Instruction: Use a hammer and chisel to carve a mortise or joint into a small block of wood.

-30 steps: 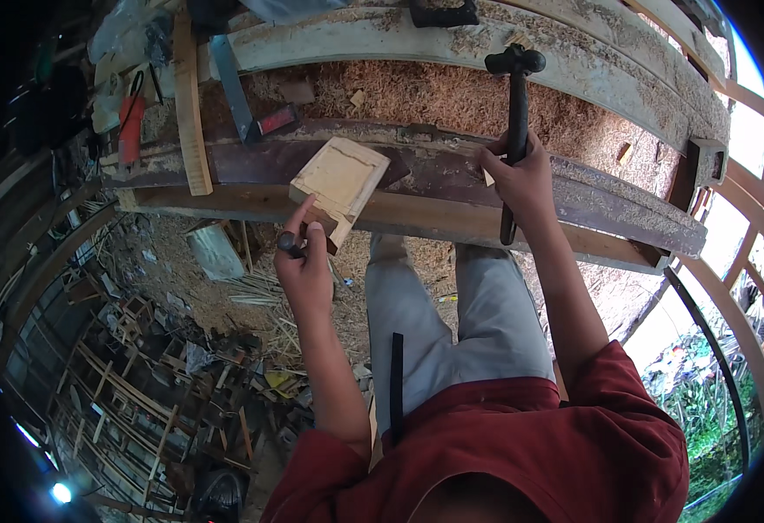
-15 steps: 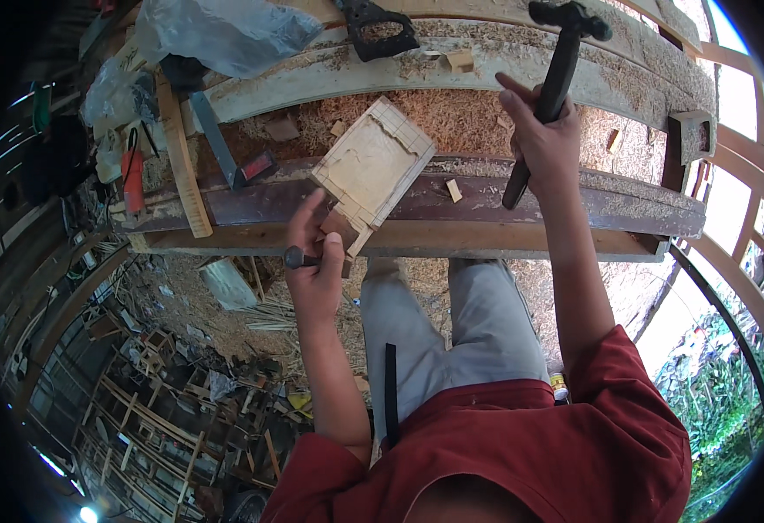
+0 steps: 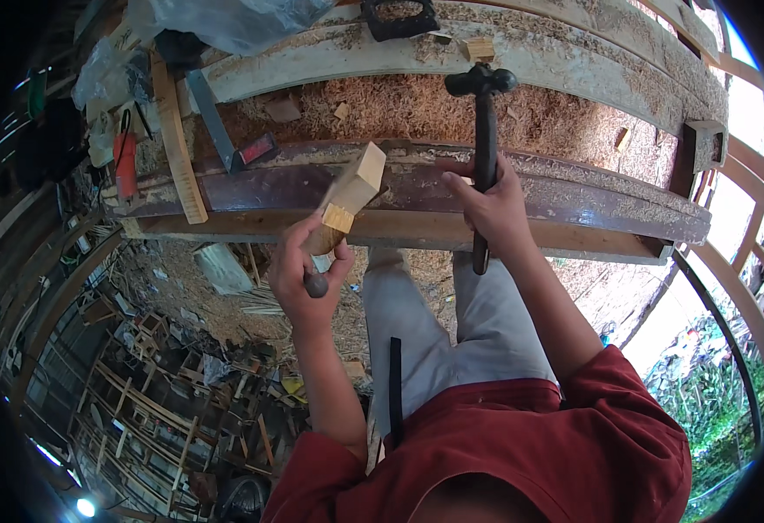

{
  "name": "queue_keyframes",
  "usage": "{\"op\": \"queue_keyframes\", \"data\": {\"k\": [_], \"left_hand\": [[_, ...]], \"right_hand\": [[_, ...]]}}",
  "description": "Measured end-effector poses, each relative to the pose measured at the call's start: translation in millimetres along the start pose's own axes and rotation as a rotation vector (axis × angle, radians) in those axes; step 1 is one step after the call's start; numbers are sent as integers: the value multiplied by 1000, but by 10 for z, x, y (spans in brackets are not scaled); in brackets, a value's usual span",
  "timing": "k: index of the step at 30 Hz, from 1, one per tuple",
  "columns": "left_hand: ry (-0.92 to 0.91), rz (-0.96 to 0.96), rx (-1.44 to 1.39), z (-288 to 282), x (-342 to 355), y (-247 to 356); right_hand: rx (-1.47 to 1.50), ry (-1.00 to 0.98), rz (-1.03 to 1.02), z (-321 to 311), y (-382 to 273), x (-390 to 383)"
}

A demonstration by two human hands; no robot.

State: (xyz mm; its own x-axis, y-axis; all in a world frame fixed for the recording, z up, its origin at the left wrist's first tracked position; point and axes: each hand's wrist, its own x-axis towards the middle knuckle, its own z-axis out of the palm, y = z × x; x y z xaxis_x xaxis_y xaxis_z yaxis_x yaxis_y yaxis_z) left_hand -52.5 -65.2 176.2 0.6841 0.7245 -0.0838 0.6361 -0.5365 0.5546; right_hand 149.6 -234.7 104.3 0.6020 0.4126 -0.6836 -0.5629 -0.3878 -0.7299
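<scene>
My left hand (image 3: 304,272) is closed around the narrow end of a pale wooden workpiece (image 3: 358,181), which is turned on edge above the bench's front board. A yellowish end-grain face shows just past my fingers. The same hand also keeps a tool with a dark rounded handle end (image 3: 316,285) in its grip; the rest of that tool is hidden. My right hand (image 3: 497,202) grips a hammer (image 3: 485,131) by its dark handle, head uppermost, over the front of the bench. The hammer and the workpiece are apart.
Wood shavings cover the workbench (image 3: 530,187). A try square (image 3: 215,122), a wooden strip (image 3: 175,139) and a red-handled tool (image 3: 125,166) lie at the left. Behind are a clear plastic bag (image 3: 234,22) and a black saw handle (image 3: 399,22).
My left hand has lifted the workpiece's far end and rolled it from flat onto its edge. My right hand has brought the hammer left and nearer, turning it more upright.
</scene>
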Motion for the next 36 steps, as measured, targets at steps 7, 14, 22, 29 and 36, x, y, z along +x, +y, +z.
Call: {"op": "queue_keyframes", "data": {"k": [7, 14, 22, 29, 36], "left_hand": [[25, 217, -175, 279, -413, -568], [-39, -12, -129, 723, -903, -1047], [61, -213, -218, 831, -913, -1368], [-267, -555, -670, 749, -761, -1283], [-145, -587, -746, 233, -700, -1131]], "right_hand": [[-115, -134, -46, 376, 61, -68], [-520, -124, -145, 710, 386, 12], [-702, -83, -164, 962, 604, -50], [-749, -32, -184, 999, 570, -58], [-620, -93, -173, 927, 408, -245]]}}
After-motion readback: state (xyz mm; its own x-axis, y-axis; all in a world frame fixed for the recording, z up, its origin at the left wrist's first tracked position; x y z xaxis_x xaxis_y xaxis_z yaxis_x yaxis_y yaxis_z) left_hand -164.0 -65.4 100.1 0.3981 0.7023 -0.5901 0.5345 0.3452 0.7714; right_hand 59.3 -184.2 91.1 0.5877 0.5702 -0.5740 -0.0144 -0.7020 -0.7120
